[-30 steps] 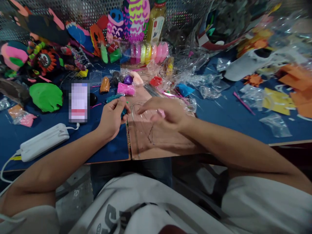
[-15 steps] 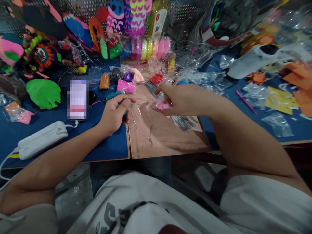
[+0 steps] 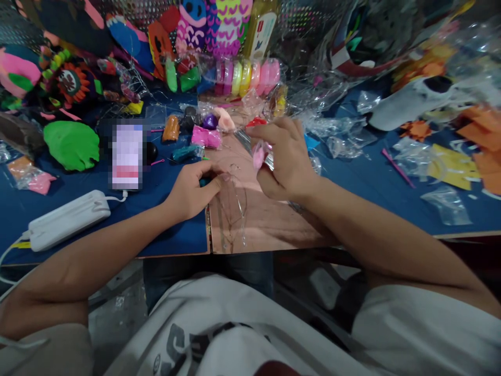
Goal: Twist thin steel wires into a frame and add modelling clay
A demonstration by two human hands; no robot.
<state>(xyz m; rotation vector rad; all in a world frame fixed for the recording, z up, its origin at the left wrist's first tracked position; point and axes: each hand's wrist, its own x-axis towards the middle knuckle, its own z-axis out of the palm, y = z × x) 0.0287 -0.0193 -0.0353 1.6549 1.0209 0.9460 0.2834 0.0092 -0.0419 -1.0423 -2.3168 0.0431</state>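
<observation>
Over the left edge of the brown board, my left hand pinches a thin bent wire piece that hangs over the board. Something teal shows under its fingers. My right hand is closed on a pink clay packet in clear plastic, above the board and right of my left hand. Straight grey wires lie partly hidden under my right hand. Behind the hands are a magenta packet, a teal packet and a red lump.
At the left are a phone, a white power bank and a green clay piece. Colourful clay figures and a row of clay tubs stand at the back. Plastic wrappers, a white shape and orange sheets lie at the right.
My right hand has turned and lifted the pink packet, its fingers now more upright. My left hand has moved slightly right, and the wire piece has shifted with it.
</observation>
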